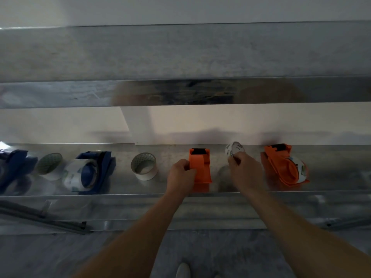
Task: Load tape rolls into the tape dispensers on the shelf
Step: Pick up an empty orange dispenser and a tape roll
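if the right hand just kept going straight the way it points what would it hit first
Probably the white back wall behind the shelf: the right hand, pinching a tape roll, points away from the person with nothing else shown ahead. Depth is unclear.

Both bare arms stretch forward — the left hand (181,173) grips the orange dispenser (201,169); just right of it, the right hand (244,171) pinches a tape roll (234,149).

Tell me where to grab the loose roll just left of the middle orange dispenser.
Pinch the near wall of the roll from above, thumb inside the core, fingers outside. It lies flat on the shelf with its hole facing up and free space on both sides, so a top approach looks unobstructed.
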Tool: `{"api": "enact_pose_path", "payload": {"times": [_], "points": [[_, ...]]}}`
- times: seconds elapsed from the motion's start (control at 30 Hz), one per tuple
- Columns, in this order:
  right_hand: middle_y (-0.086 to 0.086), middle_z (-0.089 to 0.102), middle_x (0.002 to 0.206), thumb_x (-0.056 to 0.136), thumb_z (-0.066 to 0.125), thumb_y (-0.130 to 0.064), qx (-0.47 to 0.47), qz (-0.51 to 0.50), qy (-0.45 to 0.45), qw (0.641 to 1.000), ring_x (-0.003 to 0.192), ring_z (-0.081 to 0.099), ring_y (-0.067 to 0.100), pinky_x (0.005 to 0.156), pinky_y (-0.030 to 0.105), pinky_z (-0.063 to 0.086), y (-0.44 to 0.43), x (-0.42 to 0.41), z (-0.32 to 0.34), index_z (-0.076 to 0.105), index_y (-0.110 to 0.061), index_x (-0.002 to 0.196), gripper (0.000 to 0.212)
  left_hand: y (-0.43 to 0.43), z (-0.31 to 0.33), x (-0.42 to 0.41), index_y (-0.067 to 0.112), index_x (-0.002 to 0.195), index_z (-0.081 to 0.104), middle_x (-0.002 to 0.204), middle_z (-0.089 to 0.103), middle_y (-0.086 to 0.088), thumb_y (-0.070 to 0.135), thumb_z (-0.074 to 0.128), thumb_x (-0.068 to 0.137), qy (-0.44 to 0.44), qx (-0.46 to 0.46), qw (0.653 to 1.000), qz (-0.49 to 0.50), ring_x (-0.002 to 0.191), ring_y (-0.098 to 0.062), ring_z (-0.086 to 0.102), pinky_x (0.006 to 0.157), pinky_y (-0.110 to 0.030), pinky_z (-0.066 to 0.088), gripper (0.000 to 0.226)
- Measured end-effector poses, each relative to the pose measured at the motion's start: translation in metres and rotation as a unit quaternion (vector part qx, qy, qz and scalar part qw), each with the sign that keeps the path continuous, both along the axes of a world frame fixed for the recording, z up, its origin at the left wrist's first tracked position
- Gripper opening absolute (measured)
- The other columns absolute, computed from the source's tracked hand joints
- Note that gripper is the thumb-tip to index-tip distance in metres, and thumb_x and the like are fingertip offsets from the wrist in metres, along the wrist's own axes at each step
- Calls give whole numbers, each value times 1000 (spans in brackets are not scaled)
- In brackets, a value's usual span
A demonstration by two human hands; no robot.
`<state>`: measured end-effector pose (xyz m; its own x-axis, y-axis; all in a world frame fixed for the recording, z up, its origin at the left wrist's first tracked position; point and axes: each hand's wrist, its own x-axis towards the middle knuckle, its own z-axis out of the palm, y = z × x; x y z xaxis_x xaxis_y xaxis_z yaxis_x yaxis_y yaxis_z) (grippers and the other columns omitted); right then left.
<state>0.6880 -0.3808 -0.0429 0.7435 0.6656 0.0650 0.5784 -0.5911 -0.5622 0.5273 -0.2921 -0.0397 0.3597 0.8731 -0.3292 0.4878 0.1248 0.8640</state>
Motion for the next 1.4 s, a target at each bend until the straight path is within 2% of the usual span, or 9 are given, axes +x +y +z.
{"api": "enact_pose_path", "payload": {"times": [0.1, 0.13, 0.2, 0.33, 0.47, 0.77, 1.03, 1.17, 1.4], "points": [[6, 68, 82, 90, 53, -20, -159, 53, -1, 986, 77, 64, 24, 64, 27, 42, -3, 2, -11, 65, -17, 73, 22, -3, -4, 0, 15, 75, 58, 72, 60, -4, 5, 56, 82, -4, -14, 1000, 1, 73, -23, 60, 72, -41, 55, 12], [7, 71, 89, 88, 54, -18, -202, 64, 5, 977, 85, 67, 27, 67, 27, 45, -3, 2, -16, 70, -14, 80, 18, -4, -5, 0, 14, 75, 59, 71, 60, -4, 5, 57, 81, -5, -17, 1000, 2, 72, -24, 60, 72, -44, 56, 11], [8, 73, 101, 86, 56, -16, -227, 70, 9, 971, 96, 67, 28, 72, 26, 44, -6, -1, -21, 74, -15, 95, 21, -5, -6, 0, 13, 72, 59, 68, 58, -4, 3, 57, 79, -8, -18, 1000, 5, 69, -23, 58, 71, -46, 57, 13], [8, 71, 111, 88, 53, -16, -199, 65, 7, 978, 104, 64, 27, 76, 26, 42, -8, -4, -19, 72, -19, 106, 26, -4, -7, 0, 15, 69, 58, 67, 58, -3, 3, 57, 80, -15, -25, 1000, 3, 68, -22, 57, 73, -49, 57, 16], [7, 67, 126, 92, 52, -21, -177, 51, 14, 983, 114, 61, 26, 93, 31, 47, -7, -4, -17, 67, -21, 122, 34, -3, -8, 0, 11, 76, 61, 72, 61, -6, 5, 58, 81, -14, -25, 1000, 3, 72, -24, 60, 74, -48, 57, 9], [7, 65, 127, 91, 56, -28, -133, 19, 25, 991, 113, 61, 25, 93, 35, 49, -6, -10, -10, 64, -19, 126, 36, -4, -13, -5, 11, 87, 66, 82, 68, -7, 9, 59, 85, -5, -28, 1000, -4, 81, -24, 67, 73, -40, 57, 7], [4, 68, 122, 93, 54, -28, -94, 36, 1, 995, 108, 64, 22, 89, 32, 49, -5, -15, -7, 66, -18, 121, 33, -4, -15, -7, 17, 83, 65, 84, 70, -7, 10, 61, 84, -1, -32, 999, -11, 83, -25, 69, 78, -45, 60, 8], [3, 67, 125, 91, 56, -29, -89, 35, 12, 995, 111, 63, 21, 92, 33, 49, -3, -16, -8, 64, -19, 126, 37, -3, -16, -10, 23, 82, 64, 87, 71, -4, 12, 61, 84, 1, -36, 999, -12, 84, -23, 70, 80, -47, 60, 11], [1, 67, 125, 90, 57, -30, -82, 26, 10, 996, 111, 63, 20, 93, 33, 49, -1, -20, -7, 65, -19, 125, 37, 0, -13, -10, 13, 106, 68, 94, 71, -4, 15, 63, 86, -18, -32, 999, 1, 85, -20, 69, 79, -42, 60, 21]]}}
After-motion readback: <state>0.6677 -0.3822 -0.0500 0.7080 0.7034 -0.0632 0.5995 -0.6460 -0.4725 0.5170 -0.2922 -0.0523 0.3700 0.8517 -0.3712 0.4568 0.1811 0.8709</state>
